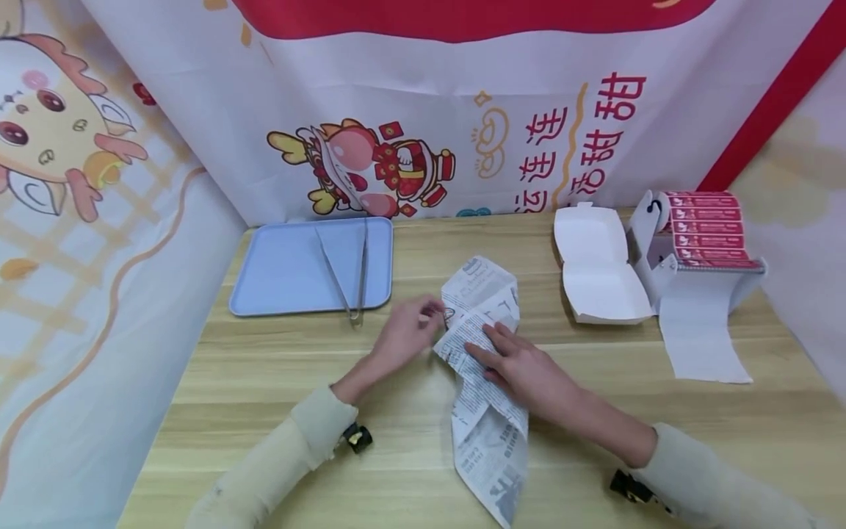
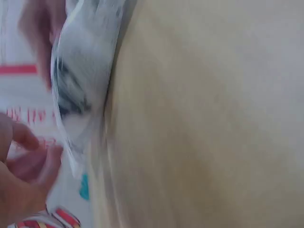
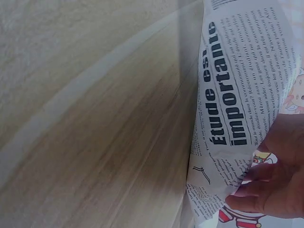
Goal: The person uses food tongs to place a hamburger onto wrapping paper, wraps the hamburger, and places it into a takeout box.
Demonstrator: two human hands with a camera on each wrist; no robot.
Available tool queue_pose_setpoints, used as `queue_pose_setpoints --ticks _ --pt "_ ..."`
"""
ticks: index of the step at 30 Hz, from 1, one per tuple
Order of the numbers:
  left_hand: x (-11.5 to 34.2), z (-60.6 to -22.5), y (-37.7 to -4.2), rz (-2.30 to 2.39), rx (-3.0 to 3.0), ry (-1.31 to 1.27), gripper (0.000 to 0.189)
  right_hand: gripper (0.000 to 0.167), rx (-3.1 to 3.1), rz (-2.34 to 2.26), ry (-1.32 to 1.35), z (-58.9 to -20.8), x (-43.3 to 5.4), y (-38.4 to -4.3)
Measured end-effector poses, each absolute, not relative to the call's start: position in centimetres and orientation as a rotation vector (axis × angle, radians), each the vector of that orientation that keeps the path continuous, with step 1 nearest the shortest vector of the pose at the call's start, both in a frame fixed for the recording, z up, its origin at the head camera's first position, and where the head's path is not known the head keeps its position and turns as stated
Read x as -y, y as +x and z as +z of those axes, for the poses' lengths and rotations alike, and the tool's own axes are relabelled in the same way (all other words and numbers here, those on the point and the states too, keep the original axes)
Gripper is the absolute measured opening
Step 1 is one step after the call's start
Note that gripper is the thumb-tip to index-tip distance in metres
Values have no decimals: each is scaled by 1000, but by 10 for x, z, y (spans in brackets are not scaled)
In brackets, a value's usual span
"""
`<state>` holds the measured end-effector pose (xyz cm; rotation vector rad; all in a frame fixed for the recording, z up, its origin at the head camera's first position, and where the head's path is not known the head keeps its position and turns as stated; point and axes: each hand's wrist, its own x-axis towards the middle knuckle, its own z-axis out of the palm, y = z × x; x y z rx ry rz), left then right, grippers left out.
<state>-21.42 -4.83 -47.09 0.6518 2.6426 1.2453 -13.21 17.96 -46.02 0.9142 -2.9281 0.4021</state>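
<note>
A newsprint-patterned paper wrap lies folded on the table in the middle of the head view, its long tail pointing toward the person. My right hand rests on the wrap with fingers extended, pressing the folded layers from the right. In the right wrist view its fingers lie along the wrap's edge. At the upper left edge of the wrap is my left hand, fingers loosely bent. The left wrist view shows the left hand beside the bulging wrap, with a gap between its fingers. Whatever the wrap encloses is hidden.
Metal tongs lie across a blue tray at the back left. An opened white takeout box stands at the back right, next to a label dispenser with a red sticker roll and a hanging strip. Printed cloth hangs behind.
</note>
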Motion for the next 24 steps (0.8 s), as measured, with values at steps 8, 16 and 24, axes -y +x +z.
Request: queue_pose_setpoints --ticks 8,16,24 --pt "36 -486 -274 1653 -1866 19 59 49 2924 427 990 -461 -183 -134" --pt "36 -509 -275 1846 -1394 -42 60 49 2874 573 1085 -462 -191 -138" --pt "20 -507 -260 1755 -2061 61 39 54 2917 446 1093 -460 -192 -136"
